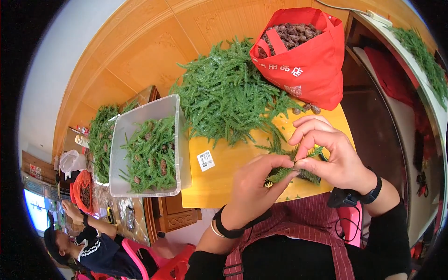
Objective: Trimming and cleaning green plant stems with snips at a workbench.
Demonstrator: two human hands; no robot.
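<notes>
Both hands meet over the near right part of the yellow table (pixel 214 189). My left hand (pixel 259 179) pinches a green artificial pine sprig (pixel 280 175) between thumb and fingers. Thumb and forefinger of my right hand (pixel 329 151) close on the same sprig from the other side, its other fingers raised and curled. Exactly what lies between the fingertips is partly hidden. Beyond the hands a large heap of green pine sprigs (pixel 224 88) covers the table's far side. A few loose sprigs lie just past my fingers.
A red bag (pixel 317 70) full of pine cones (pixel 296 35) stands at the far right, with loose cones beside it. Left is a clear plastic bin (pixel 119 154) holding sprigs with cones. A white label (pixel 205 160) lies on the table. At lower left another person (pixel 88 247) works at a second table.
</notes>
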